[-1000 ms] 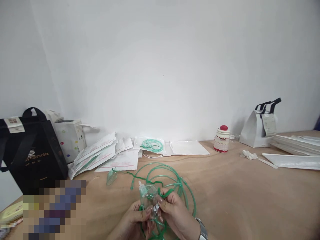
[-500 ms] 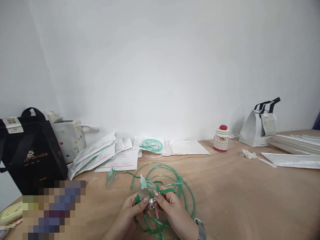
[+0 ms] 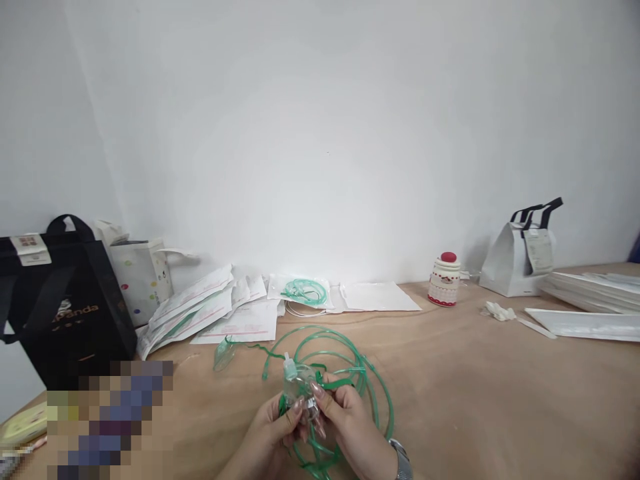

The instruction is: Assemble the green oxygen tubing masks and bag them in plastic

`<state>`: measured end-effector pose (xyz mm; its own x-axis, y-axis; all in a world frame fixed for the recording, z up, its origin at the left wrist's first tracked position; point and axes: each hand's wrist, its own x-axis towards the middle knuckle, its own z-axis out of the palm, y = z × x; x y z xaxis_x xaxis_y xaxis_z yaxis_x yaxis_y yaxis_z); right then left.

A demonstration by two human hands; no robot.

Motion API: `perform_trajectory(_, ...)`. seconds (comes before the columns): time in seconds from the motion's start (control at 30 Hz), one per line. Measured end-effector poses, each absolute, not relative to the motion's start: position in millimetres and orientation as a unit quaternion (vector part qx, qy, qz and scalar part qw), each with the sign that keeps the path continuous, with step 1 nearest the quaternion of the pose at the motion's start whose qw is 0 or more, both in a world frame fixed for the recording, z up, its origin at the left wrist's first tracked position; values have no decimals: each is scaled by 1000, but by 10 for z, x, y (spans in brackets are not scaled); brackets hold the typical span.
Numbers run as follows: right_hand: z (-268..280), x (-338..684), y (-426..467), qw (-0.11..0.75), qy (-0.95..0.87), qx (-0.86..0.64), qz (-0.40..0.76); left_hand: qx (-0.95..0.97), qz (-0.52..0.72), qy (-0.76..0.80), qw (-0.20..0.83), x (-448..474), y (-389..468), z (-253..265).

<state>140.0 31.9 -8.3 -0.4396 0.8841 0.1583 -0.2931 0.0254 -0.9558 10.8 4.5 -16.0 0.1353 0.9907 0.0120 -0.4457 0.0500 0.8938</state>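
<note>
While both hands are meeting low over the worktop (image 3: 475, 400), the left hand (image 3: 273, 427) is pinching one side of a clear, soft plastic face mask (image 3: 303, 375) between thumb and fingers, and the right hand (image 3: 350, 420) is pinching the opposite side the same way. Between the two thumbs, a short, shiny metal strip (image 3: 311, 405) is sitting on the mask; whether it is bent to shape, one cannot tell. A pale green plastic connector (image 3: 290, 368) is standing out from the mask's far side, and a flat green elastic strap (image 3: 340, 383) is passing beside the right fingers.

Judging by this, unwrapping is done, since no wrapper is surrounding the mask, and the connector is appearing firmly seated. Joining a tube is looking undone: the connector's tip is pointing up bare, while long, translucent green tubing (image 3: 387, 393) is lying in loose loops beneath and beyond the hands, one end resting just beside the mask, apart from it.

Farther left, a second clear green-tinted mask (image 3: 225, 355) is lying untouched. Toward the wall, flat white printed packets (image 3: 195, 303) are leaning in an overlapping pile, seemingly unopened, and a clear bag of coiled green tubing (image 3: 305, 291) is lying beside them.
</note>
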Motion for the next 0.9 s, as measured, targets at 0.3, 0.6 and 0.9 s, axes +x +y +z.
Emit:
perform_trajectory(0.3,-109,1416,341,476,-553,-333,597,404,553,326,652,106,61,-200)
perform_trajectory(0.6,-34,1397,339,439,-488,-194,729,412,551,291,665,108,-1,-12)
perform_trajectory(0.9,36,1414,330,431,-486,-149,746,456,563,344,597,45,78,-154)
